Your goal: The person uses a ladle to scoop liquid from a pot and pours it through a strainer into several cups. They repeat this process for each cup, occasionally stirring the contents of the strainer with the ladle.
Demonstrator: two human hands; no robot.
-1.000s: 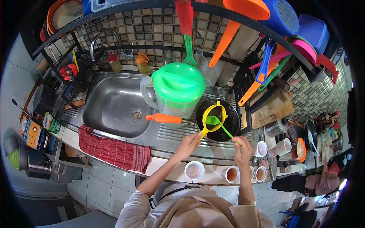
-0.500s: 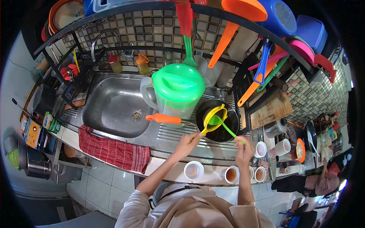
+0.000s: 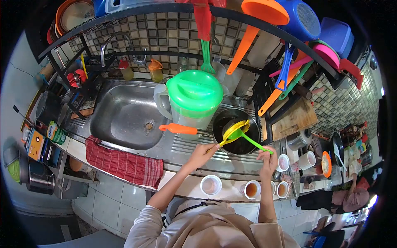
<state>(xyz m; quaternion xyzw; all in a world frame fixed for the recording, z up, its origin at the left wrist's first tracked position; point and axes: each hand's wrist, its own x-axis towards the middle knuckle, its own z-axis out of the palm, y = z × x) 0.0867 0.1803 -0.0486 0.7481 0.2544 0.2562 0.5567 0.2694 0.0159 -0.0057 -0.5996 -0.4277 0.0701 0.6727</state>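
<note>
1. Two hands are working over the black pot [image 3: 236, 136] in the head view, which is sitting on the ribbed drainboard [image 3: 194, 146] just right of the sink [image 3: 124, 118]. The left hand [image 3: 202, 153] is pinching the handle of the yellow strainer [image 3: 235, 128], holding it tilted over the pot's mouth.
2. The right hand [image 3: 268, 156] is gripping the end of the green spoon [image 3: 244, 136], whose bowl is lying inside the strainer. Compared with a second ago, the strainer is now tipping more steeply and the spoon handle is swinging out toward the right edge of the drainboard, the right hand following it. By my reading, the spoon is pressing or scraping what is left in the mesh, so the straining looks close to finished.
3. Beside the pot, the jug [image 3: 192, 101] with the green lid is standing upright, and an orange handle [image 3: 178, 129] is lying between the jug and the front of the drainboard.
4. Along the front edge of the counter, a white cup [image 3: 211, 184] is standing near the left arm, and a cup of brown liquid [image 3: 252, 189] is standing just below the right wrist. A red cloth [image 3: 124, 163] is hanging over the front edge below the sink.
</note>
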